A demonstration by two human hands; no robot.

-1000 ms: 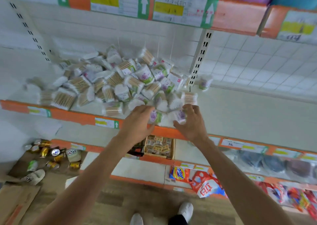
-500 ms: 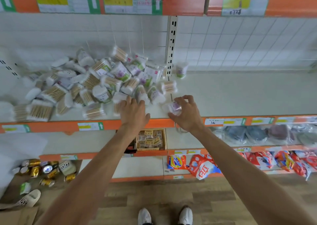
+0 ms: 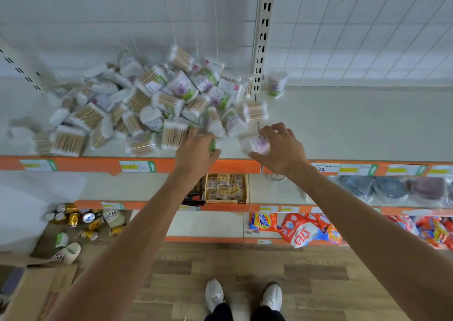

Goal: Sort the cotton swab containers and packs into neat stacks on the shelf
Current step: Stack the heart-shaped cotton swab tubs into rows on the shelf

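Swab pile (image 3: 147, 105) lies jumbled on the shelf (image 3: 355, 124), filling its left bay at about ten o'clock from the hands. The right hand (image 3: 277, 146) is clenched on a small purple-printed tub (image 3: 257, 144) at the shelf's front edge. The left hand (image 3: 198, 149) presses into the pile's near corner over a green-labelled pack (image 3: 212, 145); whether it grips it I cannot tell. One cup (image 3: 277, 83) stands alone at twelve o'clock. Sorting looks barely begun: next, carry the tub toward two o'clock, onto bare shelf, upright, to found a stack.
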